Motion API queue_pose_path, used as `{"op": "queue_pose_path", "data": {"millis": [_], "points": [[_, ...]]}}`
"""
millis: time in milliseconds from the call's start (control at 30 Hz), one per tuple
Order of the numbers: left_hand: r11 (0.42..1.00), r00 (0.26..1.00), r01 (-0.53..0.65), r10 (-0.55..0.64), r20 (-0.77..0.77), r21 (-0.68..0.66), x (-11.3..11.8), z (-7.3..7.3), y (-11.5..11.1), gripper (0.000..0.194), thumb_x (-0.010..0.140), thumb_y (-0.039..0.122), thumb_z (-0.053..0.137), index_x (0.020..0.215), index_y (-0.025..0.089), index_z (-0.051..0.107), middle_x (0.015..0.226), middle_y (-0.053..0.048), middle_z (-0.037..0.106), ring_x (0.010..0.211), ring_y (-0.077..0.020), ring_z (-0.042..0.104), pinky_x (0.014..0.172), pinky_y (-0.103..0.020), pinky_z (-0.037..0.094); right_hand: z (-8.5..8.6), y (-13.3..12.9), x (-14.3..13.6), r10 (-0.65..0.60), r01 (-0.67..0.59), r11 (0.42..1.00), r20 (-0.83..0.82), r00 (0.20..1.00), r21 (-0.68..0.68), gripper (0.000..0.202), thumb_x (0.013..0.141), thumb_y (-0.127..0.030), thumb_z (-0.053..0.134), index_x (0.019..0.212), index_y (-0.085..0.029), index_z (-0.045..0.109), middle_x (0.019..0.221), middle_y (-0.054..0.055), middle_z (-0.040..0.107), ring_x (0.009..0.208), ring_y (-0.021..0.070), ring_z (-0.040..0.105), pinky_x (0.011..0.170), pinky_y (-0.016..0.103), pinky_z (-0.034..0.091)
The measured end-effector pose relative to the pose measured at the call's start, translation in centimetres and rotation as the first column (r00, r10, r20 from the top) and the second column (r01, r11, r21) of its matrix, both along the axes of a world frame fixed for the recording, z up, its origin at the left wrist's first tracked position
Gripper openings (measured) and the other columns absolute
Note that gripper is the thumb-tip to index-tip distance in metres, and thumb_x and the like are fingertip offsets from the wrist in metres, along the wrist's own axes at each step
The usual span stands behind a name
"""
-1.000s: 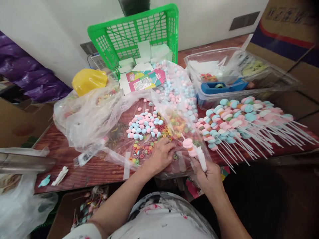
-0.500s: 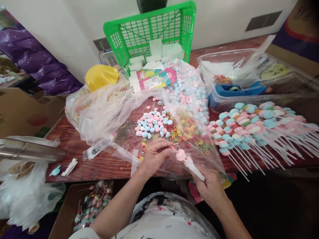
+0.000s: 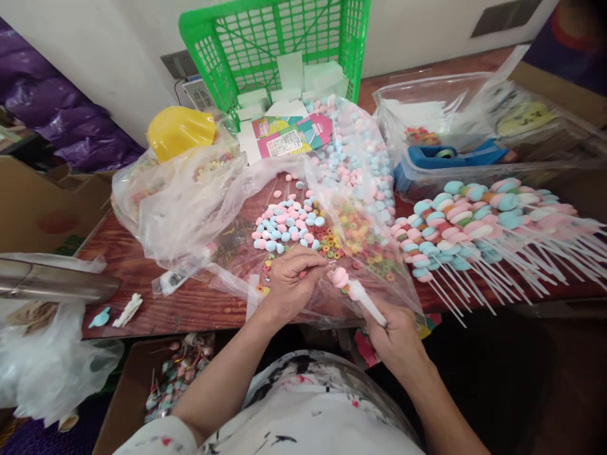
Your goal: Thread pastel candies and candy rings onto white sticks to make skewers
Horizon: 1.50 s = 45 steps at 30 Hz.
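The right hand (image 3: 397, 338) is steadying slender white sticks (image 3: 368, 305). The left hand (image 3: 293, 283) is pinching narrowly, contents unclear, fingertips beside round pink candies (image 3: 340, 277).

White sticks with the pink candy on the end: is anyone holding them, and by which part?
The right hand holds the white sticks near the end away from the pink candy. Whether the left hand grips anything is unclear.
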<state>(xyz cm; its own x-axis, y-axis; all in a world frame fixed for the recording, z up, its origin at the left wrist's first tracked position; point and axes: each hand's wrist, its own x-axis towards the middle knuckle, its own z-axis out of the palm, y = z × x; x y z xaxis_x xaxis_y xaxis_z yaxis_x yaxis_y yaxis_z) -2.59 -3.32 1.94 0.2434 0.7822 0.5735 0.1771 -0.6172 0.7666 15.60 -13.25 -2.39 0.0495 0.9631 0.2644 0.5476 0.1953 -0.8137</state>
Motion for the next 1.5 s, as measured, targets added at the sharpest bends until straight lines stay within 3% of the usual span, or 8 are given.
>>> {"op": "queue_pose_path", "data": {"millis": [200,333,567,900,1067,1167,1367,1500], "points": [[0.969,0.991,0.112,-0.094,-0.093,0.22,2.1,0.3,0.3,0.022,0.08,0.008,0.065,0.095,0.021,0.072,0.086,-0.005,0.072,0.079,-0.0145,0.064,0.075,-0.03,0.05,-0.7,-0.2,-0.7,-0.045,0.043,0.999,-0.25,0.967,-0.013,0.021,0.089,-0.025,0.053,0.084,-0.018,0.072,0.05,-0.004,0.047,0.043,0.0105,0.042,0.045,0.023,0.038],[0.971,0.963,0.096,-0.035,0.268,-0.217,3.4,0.5,-0.3,0.04,0.082,0.021,0.067,0.121,0.026,0.061,0.103,-0.005,0.069,0.085,-0.0143,0.065,0.076,-0.028,0.053,-1.7,0.1,-1.1,-0.087,0.07,0.996,-0.375,0.923,-0.06,0.024,0.091,-0.03,0.052,0.084,-0.017,0.071,0.05,-0.004,0.044,0.043,0.0095,0.04,0.042,0.022,0.035],[0.684,0.886,0.384,-0.084,0.455,-0.621,4.1,0.1,-1.0,0.027,0.081,0.039,0.067,0.092,0.015,0.075,0.091,-0.009,0.073,0.087,-0.0196,0.066,0.084,-0.032,0.05,-1.3,0.3,-0.7,-0.077,0.046,0.993,-0.289,0.954,-0.112,0.035,0.091,-0.034,0.052,0.063,-0.016,0.064,0.051,-0.003,0.047,0.046,0.009,0.044,0.046,0.021,0.037],[0.823,0.922,0.363,-0.25,0.295,-0.436,6.3,-0.3,-3.2,0.029,0.086,0.037,0.06,0.089,0.012,0.074,0.078,-0.006,0.068,0.072,-0.0146,0.061,0.072,-0.025,0.049,-2.3,-0.7,0.1,-0.161,0.16,0.987,-0.278,0.947,-0.027,0.021,0.085,-0.03,0.061,0.071,-0.016,0.068,0.045,-0.005,0.044,0.04,0.0099,0.042,0.04,0.023,0.037],[0.802,0.962,0.242,-0.126,0.241,-0.547,4.2,-1.5,-2.7,0.035,0.091,0.04,0.052,0.111,0.016,0.068,0.096,-0.007,0.071,0.083,-0.016,0.063,0.077,-0.027,0.049,-0.7,-0.2,0.1,-0.262,0.266,0.963,-0.309,0.914,-0.031,0.024,0.082,-0.035,0.064,0.071,-0.015,0.07,0.047,-0.004,0.047,0.041,0.009,0.041,0.041,0.023,0.038],[0.874,1.0,0.0,-0.008,-0.015,-0.486,1.2,-1.6,-1.2,0.031,0.086,0.039,0.059,0.106,0.018,0.069,0.093,-0.006,0.071,0.081,-0.0165,0.063,0.076,-0.027,0.048,-0.2,0.1,0.5,-0.339,0.338,0.939,-0.336,0.878,-0.065,0.03,0.081,-0.038,0.064,0.062,-0.015,0.065,0.046,-0.004,0.045,0.041,0.0085,0.042,0.041,0.022,0.037],[0.958,0.793,-0.277,0.183,-0.581,-0.075,-0.9,-1.5,3.2,0.019,0.084,0.035,0.061,0.085,0.018,0.068,0.079,-0.004,0.061,0.074,-0.0167,0.055,0.071,-0.029,0.042,-1.2,0.3,0.3,-0.256,0.271,0.962,-0.263,0.93,0.019,0.03,0.084,-0.037,0.06,0.064,-0.015,0.067,0.047,-0.003,0.048,0.043,0.0094,0.044,0.043,0.021,0.039],[0.956,0.8,-0.279,0.178,-0.572,-0.093,-0.4,-1.9,4.1,0.015,0.084,0.025,0.057,0.074,0.018,0.065,0.075,-0.003,0.06,0.073,-0.0156,0.054,0.071,-0.028,0.042,-2.3,0.0,0.8,-0.237,0.25,0.968,-0.218,0.947,0.034,0.037,0.085,-0.036,0.059,0.053,-0.017,0.059,0.046,-0.003,0.046,0.042,0.0086,0.043,0.043,0.021,0.038]]}}
